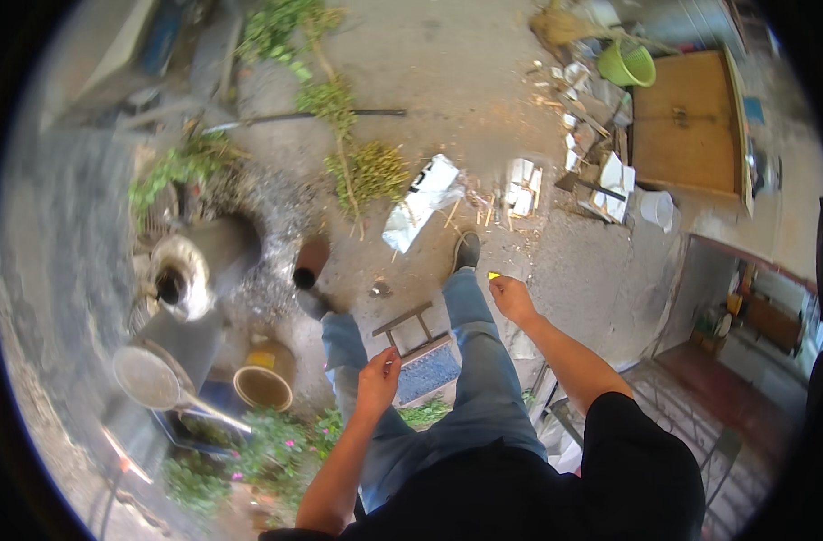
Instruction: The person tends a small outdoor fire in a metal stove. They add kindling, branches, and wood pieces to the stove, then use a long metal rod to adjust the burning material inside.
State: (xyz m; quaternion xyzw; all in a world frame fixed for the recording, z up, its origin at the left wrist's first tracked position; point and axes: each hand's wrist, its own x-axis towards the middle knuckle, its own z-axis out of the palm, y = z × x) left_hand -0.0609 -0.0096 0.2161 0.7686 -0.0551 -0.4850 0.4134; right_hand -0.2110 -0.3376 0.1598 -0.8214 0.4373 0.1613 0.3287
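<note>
My right hand (513,299), held out over the concrete beside my right knee, pinches a small bright yellow object (494,275). What the object is cannot be made out. In front of my left thigh hovers my left hand (379,380) with its fingers curled; whether something small is between them is hard to see. Between my legs stands a low wooden frame (403,320) beside a dark blue-grey pad (428,374). A short rusty pipe (313,260) is near my left foot. Farther left is a cylindrical metal stove (209,260) with a round opening.
A white plastic sack (421,203) and cut branches (344,135) lie ahead. Wood scraps (523,189), a hatchet (590,186), a green basket (626,64) and a wooden cabinet (685,122) are right. A bucket (266,375) and long-handled ladle (148,380) stand left, near flowering plants (276,446).
</note>
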